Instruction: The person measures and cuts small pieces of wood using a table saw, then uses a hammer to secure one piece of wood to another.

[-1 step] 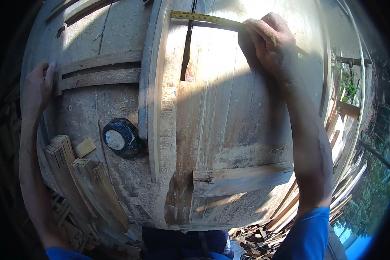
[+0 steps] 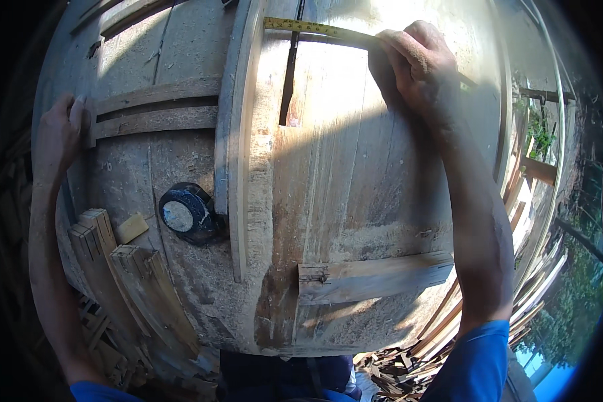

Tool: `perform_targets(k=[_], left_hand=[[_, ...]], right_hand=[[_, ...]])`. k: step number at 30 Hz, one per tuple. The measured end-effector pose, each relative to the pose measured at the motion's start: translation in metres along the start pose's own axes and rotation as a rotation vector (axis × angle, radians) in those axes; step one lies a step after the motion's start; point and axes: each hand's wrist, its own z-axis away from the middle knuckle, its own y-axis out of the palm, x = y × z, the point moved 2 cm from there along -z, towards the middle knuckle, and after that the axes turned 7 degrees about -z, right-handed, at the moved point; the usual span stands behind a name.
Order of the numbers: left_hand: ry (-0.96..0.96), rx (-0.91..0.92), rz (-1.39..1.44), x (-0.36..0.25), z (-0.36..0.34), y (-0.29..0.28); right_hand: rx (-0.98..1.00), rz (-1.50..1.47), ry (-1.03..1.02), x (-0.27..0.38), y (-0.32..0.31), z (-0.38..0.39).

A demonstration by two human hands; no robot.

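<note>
A yellow tape measure blade (image 2: 308, 27) crosses the upper part of a wooden worktable (image 2: 355, 194). Its left end meets a long upright wooden rail (image 2: 241, 134). My right hand (image 2: 425, 70) is closed on the blade, thumb and fingers pinching it; a bit of tape shows beyond the hand. Below the tape runs a narrow dark slot (image 2: 289, 94) in the tabletop. My left hand (image 2: 61, 137) is at the table's left edge with its fingers curled, beside the ends of two wooden crosspieces (image 2: 157, 124). What it grips is hidden.
Left of the rail sits a round black object (image 2: 187, 213) with a pale disc. Stacked wood strips (image 2: 137, 275) and a small yellowish block (image 2: 131, 228) lie at lower left. A short board (image 2: 375, 278) rests near the front edge. Scrap wood (image 2: 395, 375) covers the ground.
</note>
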Motion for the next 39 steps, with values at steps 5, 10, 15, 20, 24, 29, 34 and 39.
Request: perform_targets(k=[5,10,15,20,24,29,34,39], left_hand=[[-0.079,0.242,0.014,0.013,-0.018,-0.007],[-0.149,0.528,0.351,-0.042,0.017,-0.057],[0.018,0.255,0.337,-0.015,0.027,-0.039],[-0.067,0.273,0.4,-0.008,0.019,-0.025],[-0.036,0.154,0.318,0.008,0.012,-0.014],[-0.122,0.193,0.321,-0.004,0.011,-0.02],[-0.201,0.249,0.329,-0.008,0.012,-0.026],[-0.223,0.27,0.321,-0.012,0.011,-0.028]], right_hand=[[-0.07,0.023,0.0,-0.003,0.017,0.002],[-0.063,0.035,0.021,-0.005,0.007,0.008],[-0.068,0.032,0.008,-0.004,0.01,0.003],[-0.075,0.059,-0.009,-0.006,0.007,0.005],[-0.07,0.046,0.017,-0.005,0.01,0.004],[-0.077,0.045,0.021,-0.006,0.009,0.006],[-0.078,0.029,0.038,-0.003,0.01,0.006],[-0.079,0.032,0.018,-0.008,0.01,0.005]])
